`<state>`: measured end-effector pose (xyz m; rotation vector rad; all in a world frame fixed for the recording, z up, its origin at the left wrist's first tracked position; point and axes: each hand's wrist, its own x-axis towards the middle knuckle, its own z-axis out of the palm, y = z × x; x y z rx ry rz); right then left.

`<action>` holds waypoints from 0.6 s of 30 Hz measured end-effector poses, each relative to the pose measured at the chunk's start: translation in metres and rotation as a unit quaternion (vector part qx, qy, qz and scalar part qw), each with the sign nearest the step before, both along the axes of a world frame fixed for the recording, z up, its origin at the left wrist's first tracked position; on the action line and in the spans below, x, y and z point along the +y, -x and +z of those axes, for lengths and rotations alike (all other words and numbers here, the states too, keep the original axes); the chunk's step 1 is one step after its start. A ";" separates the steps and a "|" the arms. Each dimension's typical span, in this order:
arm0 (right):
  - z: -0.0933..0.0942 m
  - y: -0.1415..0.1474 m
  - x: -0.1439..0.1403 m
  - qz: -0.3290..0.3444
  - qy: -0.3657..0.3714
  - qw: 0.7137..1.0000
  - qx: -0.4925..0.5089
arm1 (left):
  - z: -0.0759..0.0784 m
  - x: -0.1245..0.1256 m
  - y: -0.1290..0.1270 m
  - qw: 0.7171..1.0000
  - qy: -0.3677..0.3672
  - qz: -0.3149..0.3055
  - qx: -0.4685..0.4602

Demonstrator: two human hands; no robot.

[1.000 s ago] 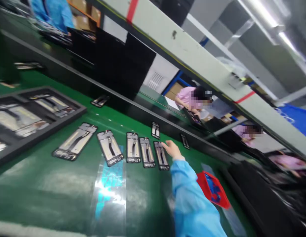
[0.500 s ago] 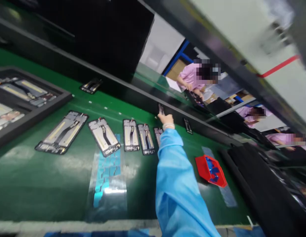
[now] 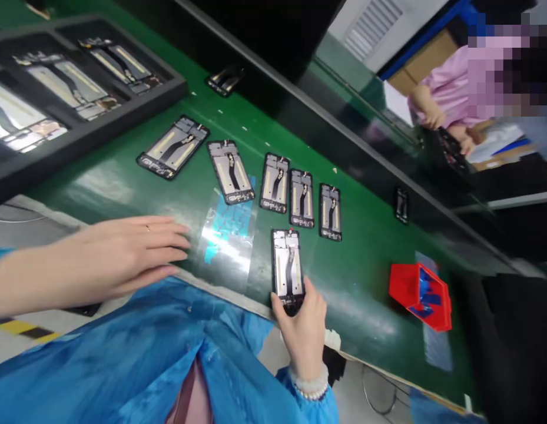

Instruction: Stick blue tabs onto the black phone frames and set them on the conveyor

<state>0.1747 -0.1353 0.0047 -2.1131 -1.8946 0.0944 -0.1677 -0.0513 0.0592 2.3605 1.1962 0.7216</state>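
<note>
Since the previous frame, the right hand [image 3: 303, 330] had withdrawn from the far edge of the green belt [image 3: 365, 282] to its near edge, and it now held a phone frame [image 3: 288, 270] that had not lain there before. Fingers and thumb were closed narrowly around the bottom end of this frame; the rest of the part projected away from the palm over the belt, flat or nearly flat, with its open inner face upward. A bead bracelet [image 3: 311, 386] sat on the wrist above the blue sleeve [image 3: 167, 353].

The left hand [image 3: 123, 256], not seen in the earlier frames, was extended flat with fingers straight and together, holding nothing. Its fingertips lay at the near belt edge, just beside a clear film sheet [image 3: 226, 235] carrying blue patches. Whether the fingertips touched the sheet could not be determined.

Beyond the held frame, five more frames [image 3: 302, 197] lay in a row on the belt, well apart from the grip. A black tray [image 3: 100, 126] with further frames stood at the far left. A red bin [image 3: 421, 294] rested on the belt to the right of the held frame. Another person in a pink garment [image 3: 450, 94] worked at the opposite line.
</note>
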 end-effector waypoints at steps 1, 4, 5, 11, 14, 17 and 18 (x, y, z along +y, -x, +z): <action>0.000 0.002 -0.001 0.003 -0.014 1.000 -0.008 | -0.004 -0.010 0.000 0.999 0.003 -0.038 0.026; 0.011 0.007 0.002 0.031 -0.064 0.997 0.014 | -0.024 -0.048 -0.004 0.998 0.052 0.007 0.046; 0.017 0.011 0.004 0.052 -0.072 0.995 0.041 | -0.032 -0.061 -0.007 0.995 0.084 0.034 0.041; 0.029 0.057 0.008 0.243 0.017 0.949 0.198 | -0.074 -0.115 -0.044 0.958 0.268 0.067 -0.076; 0.023 0.068 0.005 0.242 0.027 0.953 0.179 | -0.080 -0.111 -0.062 0.945 0.297 0.097 -0.098; 0.020 0.070 0.001 0.250 0.035 0.953 0.167 | -0.076 -0.103 -0.068 0.946 0.278 0.117 -0.118; 0.019 0.072 0.000 0.263 0.041 0.949 0.166 | -0.073 -0.101 -0.067 0.945 0.276 0.120 -0.124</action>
